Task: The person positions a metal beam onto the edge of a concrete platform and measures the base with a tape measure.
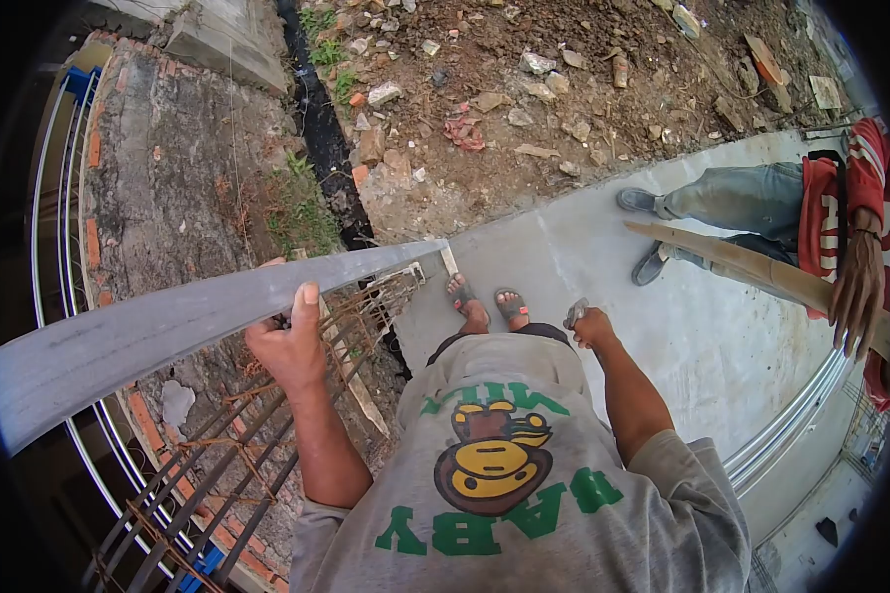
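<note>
Weathered masonry (168, 148), bare soil (524, 178) strewn with rubble, and a smooth concrete slab (702, 366) make up the outdoor work area. At far left, shiny metal rails (38, 217) run alongside the brick-edged masonry. Across them extends a long grey beam (168, 321), its near end at the left margin and its far end above the slab edge, close to the wearer's feet (512, 308); contact at that far end cannot be confirmed. The left hand (292, 351) is clamped on the beam at about mid-length, thumb raised against the near face, fingers curled behind and largely hidden. Below this hand lies a rusty rebar cage (227, 445); above it, green weeds (302, 212) grow beside a dark, narrow channel (316, 119). At centre, a grey printed shirt (504, 455) covers the wearer's torso, and both feet are in sandals on the slab. Just right of the feet, the right hand (593, 328) is closed around a small grey object (576, 313), whose nature cannot be determined; this hand is well apart from the beam. At far right, a co-worker (821, 217) in a red top and jeans stands on the slab, one hand (858, 292) against a wooden board (732, 257); its grip cannot be verified. Metal pipes (791, 415) lie below the board.
</note>
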### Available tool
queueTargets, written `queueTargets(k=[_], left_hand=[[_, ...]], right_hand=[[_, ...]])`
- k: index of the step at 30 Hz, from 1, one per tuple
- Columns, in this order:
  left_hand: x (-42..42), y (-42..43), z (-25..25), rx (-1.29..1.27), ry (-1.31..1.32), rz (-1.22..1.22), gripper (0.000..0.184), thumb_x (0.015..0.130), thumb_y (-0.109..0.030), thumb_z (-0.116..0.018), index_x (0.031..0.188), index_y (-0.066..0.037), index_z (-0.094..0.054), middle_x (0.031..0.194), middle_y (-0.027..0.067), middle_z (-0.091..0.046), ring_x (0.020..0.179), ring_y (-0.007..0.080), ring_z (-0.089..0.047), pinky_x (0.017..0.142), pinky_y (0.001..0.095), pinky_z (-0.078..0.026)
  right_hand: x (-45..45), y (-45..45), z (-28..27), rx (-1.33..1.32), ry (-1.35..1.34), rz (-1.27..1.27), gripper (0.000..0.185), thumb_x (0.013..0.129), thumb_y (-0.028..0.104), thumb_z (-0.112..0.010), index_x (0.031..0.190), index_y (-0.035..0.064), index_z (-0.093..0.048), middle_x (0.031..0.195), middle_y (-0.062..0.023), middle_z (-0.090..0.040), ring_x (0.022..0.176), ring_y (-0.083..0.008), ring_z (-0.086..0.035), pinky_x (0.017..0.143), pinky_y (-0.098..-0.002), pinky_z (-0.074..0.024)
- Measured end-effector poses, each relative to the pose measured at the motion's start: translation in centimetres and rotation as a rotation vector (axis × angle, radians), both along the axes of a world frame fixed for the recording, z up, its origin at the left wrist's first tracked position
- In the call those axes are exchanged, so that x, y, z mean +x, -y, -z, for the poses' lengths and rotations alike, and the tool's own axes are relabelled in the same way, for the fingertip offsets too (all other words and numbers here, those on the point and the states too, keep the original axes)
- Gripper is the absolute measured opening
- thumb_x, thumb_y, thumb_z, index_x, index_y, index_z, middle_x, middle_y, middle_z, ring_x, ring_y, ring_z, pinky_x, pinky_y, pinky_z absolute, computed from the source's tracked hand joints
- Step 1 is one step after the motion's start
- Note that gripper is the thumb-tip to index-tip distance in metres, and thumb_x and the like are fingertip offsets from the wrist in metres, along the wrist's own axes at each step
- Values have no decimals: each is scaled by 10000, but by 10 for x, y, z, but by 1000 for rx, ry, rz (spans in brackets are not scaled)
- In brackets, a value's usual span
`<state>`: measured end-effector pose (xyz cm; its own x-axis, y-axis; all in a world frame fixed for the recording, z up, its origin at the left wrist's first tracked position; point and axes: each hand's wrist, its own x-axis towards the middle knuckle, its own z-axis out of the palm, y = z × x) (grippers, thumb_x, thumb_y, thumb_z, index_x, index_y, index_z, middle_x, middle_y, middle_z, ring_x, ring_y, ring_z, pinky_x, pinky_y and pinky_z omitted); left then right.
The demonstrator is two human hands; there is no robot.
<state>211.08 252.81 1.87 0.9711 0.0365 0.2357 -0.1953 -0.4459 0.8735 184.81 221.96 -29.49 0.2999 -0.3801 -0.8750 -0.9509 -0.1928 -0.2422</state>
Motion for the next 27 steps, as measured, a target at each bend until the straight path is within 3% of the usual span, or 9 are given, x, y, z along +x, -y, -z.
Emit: queueTargets(k=[4,13,27], left_hand=[[1,3,1,-18,15,-4,354,784,-62,-721,1108,22,-606,1024,75,-633,878,143,-586,774,297,-483],[-1,9,0,-24,-8,-10,368,788,-69,-723,1121,25,-600,1008,77,-635,865,142,-590,755,292,-487],[3,5,6,-26,18,7,406,788,-99,-739,1144,30,-593,1052,99,-631,912,167,-594,803,312,-487]], right_hand=[[0,-2,-1,17,-6,-15,184,715,130,-561,594,22,-649,576,-116,-651,472,-191,-629,511,-315,-532],[-6,5,-8,21,-11,37,197,758,158,-575,670,-1,-654,598,-97,-657,483,-186,-633,499,-314,-528],[14,7,-21,4,-25,5,215,775,191,-599,706,-2,-662,629,-88,-667,532,-179,-652,524,-312,-541]])
